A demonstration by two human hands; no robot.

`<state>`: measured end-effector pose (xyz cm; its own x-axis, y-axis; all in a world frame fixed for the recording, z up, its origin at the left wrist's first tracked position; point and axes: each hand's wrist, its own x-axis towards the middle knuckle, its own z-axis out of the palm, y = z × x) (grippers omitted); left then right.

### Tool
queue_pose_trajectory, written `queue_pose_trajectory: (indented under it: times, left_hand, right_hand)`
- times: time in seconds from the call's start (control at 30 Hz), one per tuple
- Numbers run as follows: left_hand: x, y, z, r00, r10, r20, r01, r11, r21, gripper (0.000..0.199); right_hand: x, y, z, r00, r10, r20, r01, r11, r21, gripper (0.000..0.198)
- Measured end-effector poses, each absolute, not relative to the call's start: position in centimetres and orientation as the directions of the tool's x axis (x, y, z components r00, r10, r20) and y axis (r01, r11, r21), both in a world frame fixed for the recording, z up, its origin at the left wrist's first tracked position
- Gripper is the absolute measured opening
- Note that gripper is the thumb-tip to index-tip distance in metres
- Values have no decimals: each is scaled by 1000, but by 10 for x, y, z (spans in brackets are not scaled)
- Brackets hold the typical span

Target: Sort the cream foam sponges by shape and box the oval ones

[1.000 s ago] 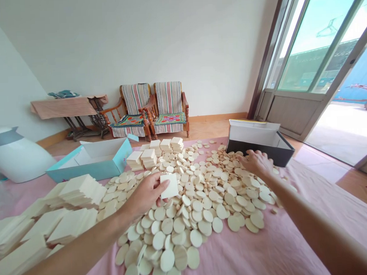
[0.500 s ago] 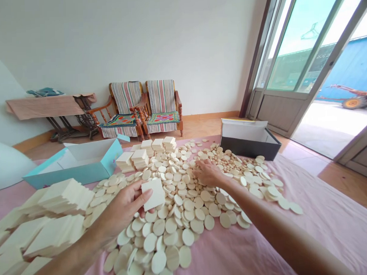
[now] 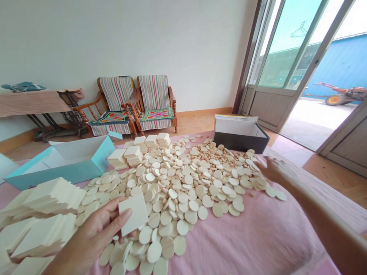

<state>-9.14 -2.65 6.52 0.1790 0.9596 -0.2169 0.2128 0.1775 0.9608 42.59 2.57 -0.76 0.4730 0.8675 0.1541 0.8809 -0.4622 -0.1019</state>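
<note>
Between thumb and fingers, my left hand [image 3: 105, 222] grips a pale square wooden tile [image 3: 133, 213] above the near left part of the heap. That heap is of round wooden discs [image 3: 182, 197], spread across the middle of the pink cloth. Small wooden cubes or beads [image 3: 212, 159] lie among the discs towards the back. At the heap's right edge, my right hand [image 3: 272, 171] is low over the discs, its fingers stretched out and somewhat blurred. Nothing shows in its grasp. Stacks of square tiles [image 3: 53, 198] stand to the left of my left hand.
A blue open box [image 3: 62, 169] is behind the tile stacks, and a black open box [image 3: 240, 139] at the back right. Smaller tile stacks [image 3: 132, 155] stand at the heap's back. Two wooden chairs [image 3: 156, 100] are against the wall. The pink cloth [image 3: 229, 248] covers the floor.
My right hand has moved right, from the middle of the heap to its right edge. My left hand, with the tile, has come lower and nearer. The view has shifted slightly right.
</note>
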Motion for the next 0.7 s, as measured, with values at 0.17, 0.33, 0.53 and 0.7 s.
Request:
queue_pose_trajectory:
  times: [0.17,0.33,0.53,0.7]
  left_hand:
    - [-102,-26,55,214,938,-273,242,220,945,54]
    - [-96,-28,50,240,940,-240,219,189,957,47]
    - [-82,-30,43,217,931,-295,189,256,948,64]
    - [-72,-39,49,126,950,-285,144,267,953,59]
  right_hand:
    - [425,17,-27,497,867,31,858,-486,-164,57]
    - [370,40,-21,408,912,33,899,-395,-191,57]
    - [297,61,11,125,977,172,931,-56,-360,51]
    - [315,49,33,-1,957,290,879,140,-456,38]
